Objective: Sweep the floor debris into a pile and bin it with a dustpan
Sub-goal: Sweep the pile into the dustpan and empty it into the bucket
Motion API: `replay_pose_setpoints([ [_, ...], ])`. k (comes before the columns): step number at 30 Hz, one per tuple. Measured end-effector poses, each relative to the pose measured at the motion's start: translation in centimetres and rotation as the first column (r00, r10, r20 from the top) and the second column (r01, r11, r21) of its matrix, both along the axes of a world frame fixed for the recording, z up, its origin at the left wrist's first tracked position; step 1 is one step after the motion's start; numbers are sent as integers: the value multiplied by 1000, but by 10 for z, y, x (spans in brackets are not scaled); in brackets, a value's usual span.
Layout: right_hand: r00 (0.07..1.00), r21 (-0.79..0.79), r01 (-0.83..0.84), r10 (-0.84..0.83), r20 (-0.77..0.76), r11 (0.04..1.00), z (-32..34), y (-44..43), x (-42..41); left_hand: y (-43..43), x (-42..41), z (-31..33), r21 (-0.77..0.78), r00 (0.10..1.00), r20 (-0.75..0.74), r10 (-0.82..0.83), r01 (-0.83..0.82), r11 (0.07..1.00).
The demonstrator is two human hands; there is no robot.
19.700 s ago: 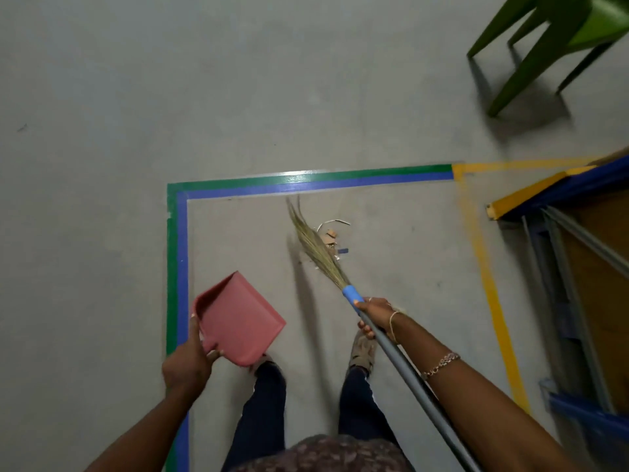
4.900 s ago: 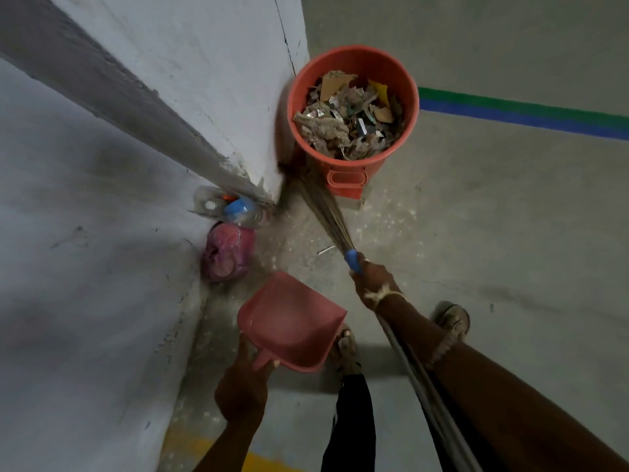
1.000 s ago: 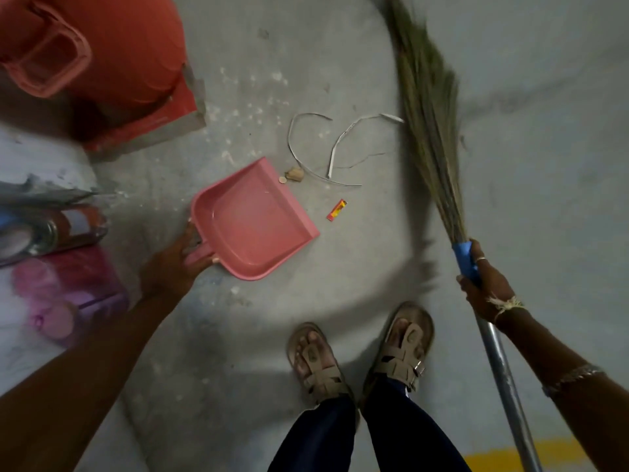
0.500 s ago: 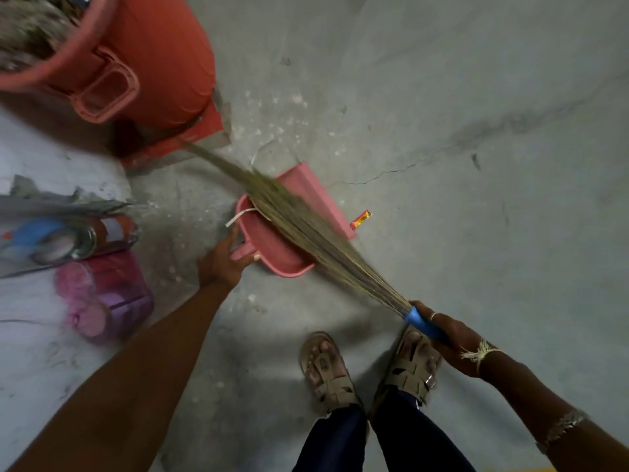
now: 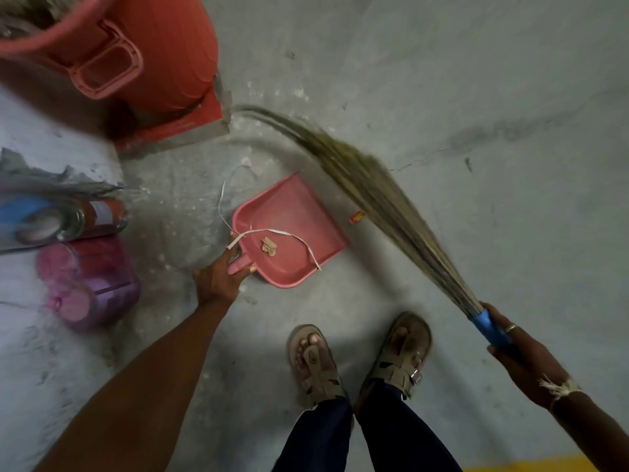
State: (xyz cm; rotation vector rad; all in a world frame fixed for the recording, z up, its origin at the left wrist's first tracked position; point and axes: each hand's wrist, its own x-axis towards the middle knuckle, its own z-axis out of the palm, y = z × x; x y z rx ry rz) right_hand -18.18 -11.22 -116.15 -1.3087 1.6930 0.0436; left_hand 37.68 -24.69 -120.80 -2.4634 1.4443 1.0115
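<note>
My left hand (image 5: 218, 277) grips the dustpan (image 5: 292, 226) handle so it lies flat for sweeping into. My right hand (image 5: 520, 356) clamps the broom (image 5: 384, 199), bristles beside a stray wrapper (image 5: 356, 218).

A can (image 5: 98, 216) lies beside a purple jar (image 5: 102, 281).

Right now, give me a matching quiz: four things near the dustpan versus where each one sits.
Things:
1. tan scrap
2. red wrapper
3. white strip
4. left hand

Places:
A. on the floor between dustpan and broom bristles
B. gripping the dustpan's handle
C. lying inside the dustpan
D. draped across the dustpan, ends past its rim

Pairs: 1-C, 2-A, 3-D, 4-B
</note>
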Motion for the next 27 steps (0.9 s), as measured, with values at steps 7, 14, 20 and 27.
replay_pose_setpoints([
  [7,988,95,60,-46,-144,994,-19,15,-8,23,10,-2,-16,998,42,-43,43,999],
  [14,992,268,-125,123,23,955,-23,24,36,41,-8,-8,-1,999,48,25,-25,1000],
  [20,963,266,-240,196,184,934,-12,24,57,62,-5,-8,-48,993,32,116,-114,992],
  [27,971,128,-209,190,144,970,17,-12,49,94,7,-2,-34,974,-6,226,-226,973],
])
